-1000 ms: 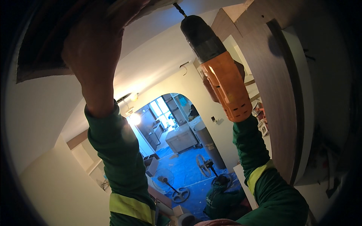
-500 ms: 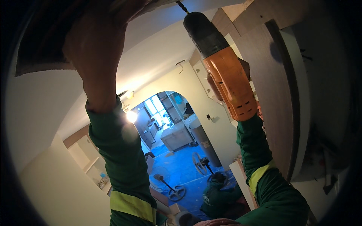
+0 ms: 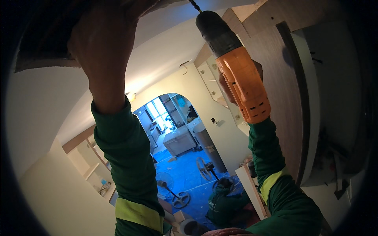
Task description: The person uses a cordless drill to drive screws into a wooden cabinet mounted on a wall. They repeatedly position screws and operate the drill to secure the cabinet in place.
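My right hand (image 3: 227, 88) grips an orange and black power drill (image 3: 246, 82), its body hiding most of the fingers. From the drill's black chuck, a dark twist bit (image 3: 195, 5) points up at the white ceiling (image 3: 165, 35), near the top edge of the view. On the left, my left hand (image 3: 104, 55) is raised to the edge of a dark opening (image 3: 41, 47) in the ceiling. Its fingers are lost in shadow there, so I cannot see what they hold. Both arms wear green sleeves with yellow bands.
Close on the right stands a wood-faced cabinet panel (image 3: 271, 90). Below, a person in green (image 3: 224, 206) crouches on blue floor sheeting (image 3: 189, 169) near two standing fans (image 3: 181, 200). Beyond an arched opening are a pale chest-like unit (image 3: 179, 141) and a grey cylinder (image 3: 206, 143). Wall shelves (image 3: 92, 171) sit left.
The view has shifted slightly. The drill appears a little farther right and higher, still in my right hand. My left sleeve now covers the bright lamp. My left hand stays at the opening.
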`<action>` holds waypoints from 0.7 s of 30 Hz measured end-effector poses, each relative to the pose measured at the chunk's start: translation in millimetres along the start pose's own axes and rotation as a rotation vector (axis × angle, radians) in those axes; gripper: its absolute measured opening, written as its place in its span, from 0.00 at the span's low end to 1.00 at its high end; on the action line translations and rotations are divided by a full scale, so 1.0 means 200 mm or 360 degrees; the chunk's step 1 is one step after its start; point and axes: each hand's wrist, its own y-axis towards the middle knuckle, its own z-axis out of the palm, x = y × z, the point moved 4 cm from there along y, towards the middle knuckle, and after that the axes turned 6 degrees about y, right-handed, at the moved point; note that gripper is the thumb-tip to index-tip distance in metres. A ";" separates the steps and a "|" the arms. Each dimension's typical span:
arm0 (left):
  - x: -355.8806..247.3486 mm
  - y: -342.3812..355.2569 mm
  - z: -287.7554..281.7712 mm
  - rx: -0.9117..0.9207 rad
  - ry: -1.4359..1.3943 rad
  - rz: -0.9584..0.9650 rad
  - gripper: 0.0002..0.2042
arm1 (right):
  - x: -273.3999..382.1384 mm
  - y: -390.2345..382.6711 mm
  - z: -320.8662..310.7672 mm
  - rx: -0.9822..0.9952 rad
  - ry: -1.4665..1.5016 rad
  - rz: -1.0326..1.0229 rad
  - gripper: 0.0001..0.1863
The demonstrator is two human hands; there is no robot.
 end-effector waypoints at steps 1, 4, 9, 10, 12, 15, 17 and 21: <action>0.00 0.00 0.00 0.0050 -0.0021 -0.0016 0.32 | 0.01 0.00 0.00 -0.0001 -0.0004 0.0009 0.31; 0.00 0.00 -0.02 0.0037 -0.0075 -0.0019 0.32 | 0.03 -0.01 0.00 0.0000 -0.0015 0.0024 0.30; -0.01 0.00 -0.02 -0.0005 -0.0213 -0.0015 0.29 | 0.07 -0.01 -0.02 0.0006 -0.0020 0.0055 0.29; -0.01 0.00 -0.02 0.0012 -0.0257 -0.0044 0.28 | 0.08 -0.01 -0.02 0.0008 -0.0022 0.0068 0.29; -0.01 0.00 -0.02 -0.0012 -0.0202 -0.0034 0.28 | 0.10 -0.01 -0.02 0.0008 -0.0024 0.0083 0.28; 0.00 -0.01 -0.03 -0.0046 -0.0265 -0.0041 0.27 | 0.12 -0.01 -0.02 0.0015 -0.0025 0.0103 0.28; 0.00 -0.01 -0.03 -0.0065 -0.0309 -0.0036 0.27 | 0.14 -0.01 -0.02 0.0007 -0.0024 0.0115 0.27; 0.01 0.00 -0.02 -0.0030 -0.0333 -0.0087 0.25 | 0.15 -0.01 -0.01 0.0007 -0.0027 0.0122 0.27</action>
